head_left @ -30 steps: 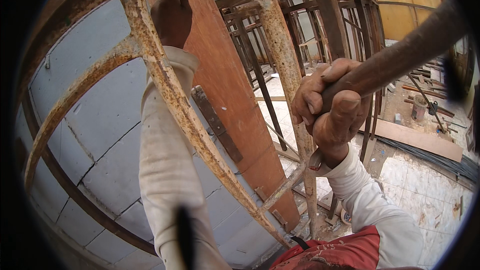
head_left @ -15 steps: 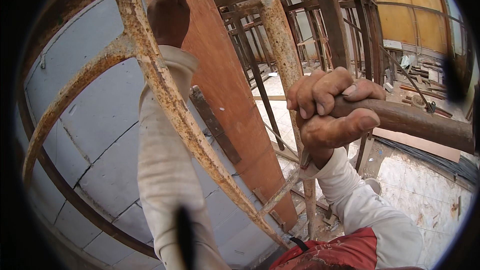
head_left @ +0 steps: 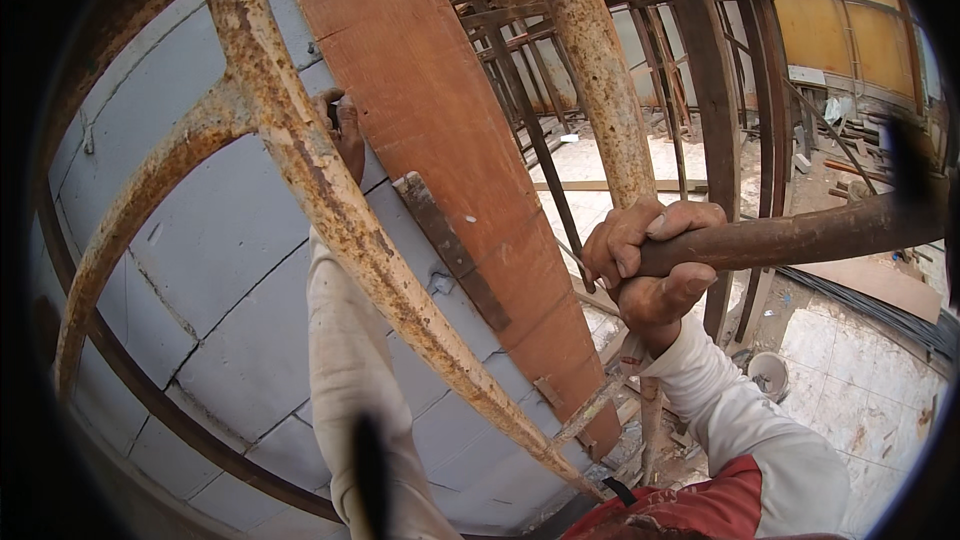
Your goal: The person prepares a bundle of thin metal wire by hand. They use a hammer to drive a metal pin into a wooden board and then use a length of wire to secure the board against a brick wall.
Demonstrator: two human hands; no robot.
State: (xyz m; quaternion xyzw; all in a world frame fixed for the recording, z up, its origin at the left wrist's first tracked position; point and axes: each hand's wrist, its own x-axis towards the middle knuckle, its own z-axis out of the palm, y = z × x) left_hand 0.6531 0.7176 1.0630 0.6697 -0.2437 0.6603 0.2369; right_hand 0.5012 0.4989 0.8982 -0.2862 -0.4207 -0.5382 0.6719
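Our right hand (head_left: 650, 265) keeps a closed grip around a dark wooden handle (head_left: 800, 235) that runs off to the right. Our left hand (head_left: 345, 130) reaches up behind a rusty scaffold bar (head_left: 340, 220), against the reddish plank (head_left: 450, 140) on the grey block wall (head_left: 200, 260); whether it grips anything we cannot tell.

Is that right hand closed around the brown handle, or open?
Closed: the right hand wraps the brown handle, fingers curled over it and thumb pressed beneath.

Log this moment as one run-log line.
left hand: raised against orange board, behind rusty pipe | right hand: gripping brown handle | wall: grey blocks
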